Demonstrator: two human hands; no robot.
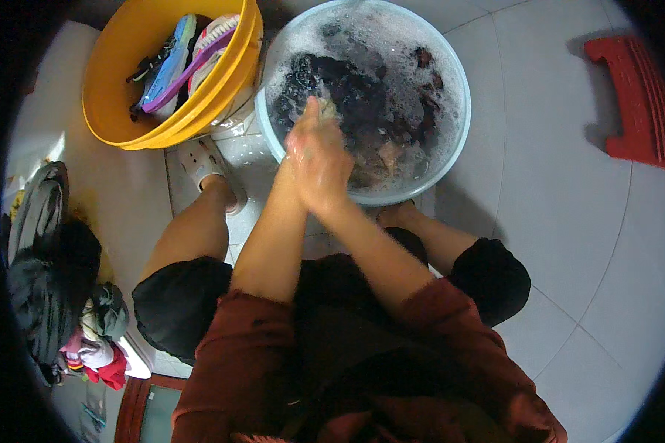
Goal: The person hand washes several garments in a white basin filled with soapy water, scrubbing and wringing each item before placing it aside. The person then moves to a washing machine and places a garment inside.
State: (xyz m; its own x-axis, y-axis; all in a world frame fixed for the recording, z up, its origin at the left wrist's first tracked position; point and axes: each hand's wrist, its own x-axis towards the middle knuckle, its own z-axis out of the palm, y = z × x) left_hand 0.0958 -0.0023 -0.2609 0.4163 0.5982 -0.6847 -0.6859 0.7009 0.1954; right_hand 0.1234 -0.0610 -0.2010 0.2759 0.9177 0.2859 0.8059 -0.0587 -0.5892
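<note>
A light blue plastic basin stands on the floor in front of me, filled with sudsy water. Dark clothes soak in it, with brownish pieces among them. Over the basin's near left part, my left hand and my right hand are pressed together, wet and blurred. A small pale crumpled item, probably cloth, sticks out past the fingers just above the water. The right hand covers much of the left, and most of the item's shape is hidden.
A yellow bucket holding shoes stands left of the basin. Piled clothes lie at far left. A red plastic stool is at right on grey floor tiles. My legs flank the basin's near side.
</note>
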